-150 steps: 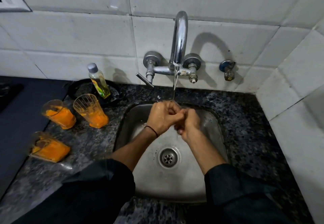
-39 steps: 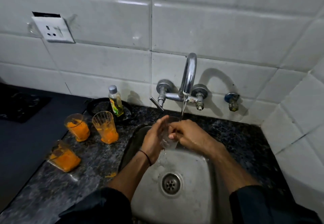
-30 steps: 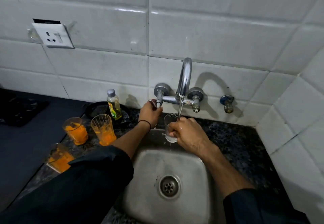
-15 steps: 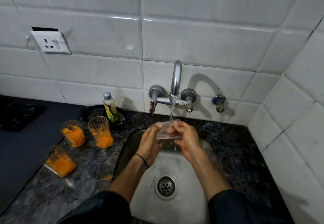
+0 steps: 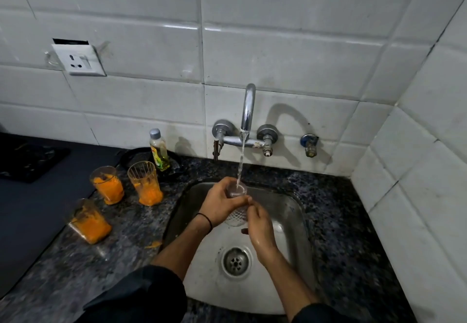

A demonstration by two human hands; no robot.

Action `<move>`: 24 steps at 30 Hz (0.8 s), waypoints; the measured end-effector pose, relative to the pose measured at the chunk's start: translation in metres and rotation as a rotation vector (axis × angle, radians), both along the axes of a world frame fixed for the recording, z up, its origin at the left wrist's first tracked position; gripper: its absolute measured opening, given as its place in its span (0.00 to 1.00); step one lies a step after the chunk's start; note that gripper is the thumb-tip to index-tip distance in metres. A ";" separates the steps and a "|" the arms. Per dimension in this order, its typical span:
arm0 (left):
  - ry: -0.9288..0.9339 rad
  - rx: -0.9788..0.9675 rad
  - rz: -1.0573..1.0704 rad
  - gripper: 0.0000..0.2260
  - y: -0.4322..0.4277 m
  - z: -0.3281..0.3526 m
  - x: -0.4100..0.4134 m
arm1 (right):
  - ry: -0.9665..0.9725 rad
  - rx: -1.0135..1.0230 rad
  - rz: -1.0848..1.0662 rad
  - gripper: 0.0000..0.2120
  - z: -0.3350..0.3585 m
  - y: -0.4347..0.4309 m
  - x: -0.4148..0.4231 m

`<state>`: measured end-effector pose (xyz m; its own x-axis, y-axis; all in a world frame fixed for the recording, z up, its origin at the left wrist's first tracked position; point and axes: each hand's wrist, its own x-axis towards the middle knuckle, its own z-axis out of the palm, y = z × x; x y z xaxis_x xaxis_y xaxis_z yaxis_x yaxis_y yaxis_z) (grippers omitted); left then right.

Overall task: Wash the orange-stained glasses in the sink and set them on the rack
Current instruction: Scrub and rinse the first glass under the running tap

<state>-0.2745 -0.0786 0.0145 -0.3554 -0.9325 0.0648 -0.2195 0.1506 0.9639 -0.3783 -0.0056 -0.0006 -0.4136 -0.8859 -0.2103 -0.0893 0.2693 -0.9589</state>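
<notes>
The glass was upright under the tap, left hand wrapped round its upper wall, right hand cupping its lower side. Wet, it was likely slippery and brittle; hold mid-wall.

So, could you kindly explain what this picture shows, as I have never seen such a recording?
There is no machine here: a person wears a camera on the head, which looks down at their own bare hands. The left hand grips a clear glass under the running tap, above the steel sink; the right hand touches the glass's side. On the granite counter to the left stand three orange-stained glasses and a small bottle of yellow liquid. No rack is in view.
</notes>
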 end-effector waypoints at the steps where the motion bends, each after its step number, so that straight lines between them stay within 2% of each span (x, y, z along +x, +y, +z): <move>1: -0.032 -0.014 0.003 0.18 0.001 0.000 0.001 | 0.102 -0.027 0.052 0.11 -0.002 0.006 -0.002; 3: -0.099 -0.045 0.028 0.20 0.003 0.000 0.002 | 0.195 -0.049 0.158 0.15 -0.003 0.014 -0.003; 5: -0.120 -0.067 0.065 0.21 0.005 0.004 0.001 | 0.195 -0.062 0.187 0.21 -0.003 0.014 -0.002; 9: -0.104 -0.093 0.066 0.20 0.016 0.018 -0.001 | 0.208 -0.069 0.140 0.20 -0.002 0.006 0.001; 12: 0.001 -0.078 -0.021 0.18 0.019 0.028 0.007 | 0.241 -0.131 0.142 0.19 0.004 0.005 -0.001; 16: 0.169 -0.006 0.063 0.17 0.017 0.034 0.025 | 0.160 -0.200 0.097 0.28 -0.003 0.002 -0.002; 20: -0.036 -0.013 0.192 0.08 0.009 0.013 0.052 | 0.122 -0.231 0.033 0.21 -0.007 0.003 0.004; 24: -0.222 0.025 0.187 0.07 0.007 -0.008 0.074 | 0.169 -0.231 0.053 0.26 -0.011 0.000 0.015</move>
